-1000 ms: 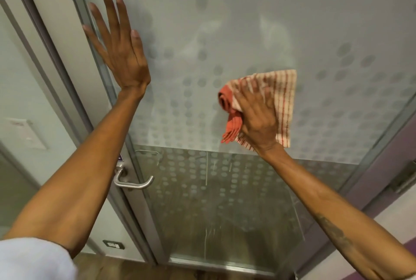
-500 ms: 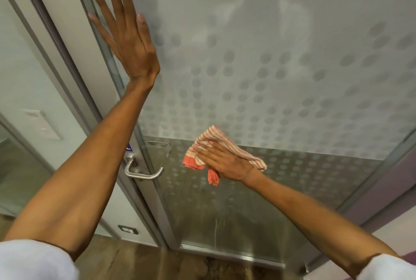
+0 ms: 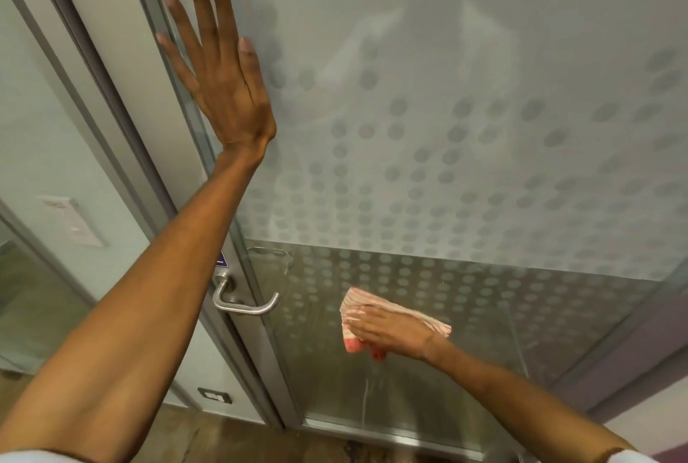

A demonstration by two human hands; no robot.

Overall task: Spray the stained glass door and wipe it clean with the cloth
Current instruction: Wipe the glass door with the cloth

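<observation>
The right hand (image 3: 391, 332) presses the striped cloth (image 3: 376, 308) flat on the glass door (image 3: 484, 127), right of the door handle (image 3: 245, 300), while the left hand (image 3: 219, 64) leans open above it; wiping seems underway, with drip streaks left below.

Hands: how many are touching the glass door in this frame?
2. The left hand is pressed flat, high near the frame; the right hand presses the cloth low on the glass door.

Wall switch plate (image 3: 76, 221) on the left — floor-level socket (image 3: 215, 395) below.
</observation>
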